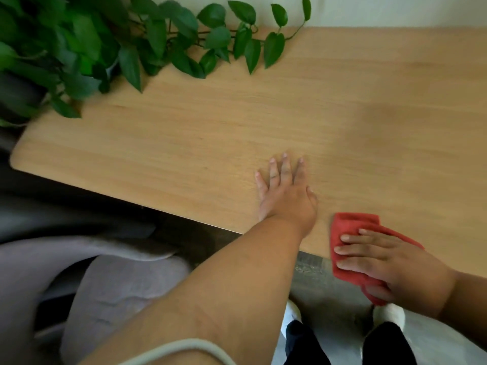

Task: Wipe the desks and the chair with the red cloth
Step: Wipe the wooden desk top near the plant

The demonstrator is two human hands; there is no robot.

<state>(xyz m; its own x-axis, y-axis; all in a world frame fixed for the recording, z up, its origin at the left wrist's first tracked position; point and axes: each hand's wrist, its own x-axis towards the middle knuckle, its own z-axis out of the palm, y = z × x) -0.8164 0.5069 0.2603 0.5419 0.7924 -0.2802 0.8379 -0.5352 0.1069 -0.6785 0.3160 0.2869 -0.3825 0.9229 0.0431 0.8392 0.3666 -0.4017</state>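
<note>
At lower left sits a grey chair (118, 280). At lower right the right hand (395, 267) presses the red cloth (353, 225) with straight fingers on the desk's (210, 122) near edge. The left hand (284, 196) lies flat mid-frame, fingers spread, with a leafy plant (79, 40) at upper left.

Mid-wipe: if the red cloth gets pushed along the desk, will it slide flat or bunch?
Probably floppy: the red cloth is folded and creased under the right hand, so it may bunch. It overhangs the desk edge and looks light, so it could slip off unpressed.
</note>
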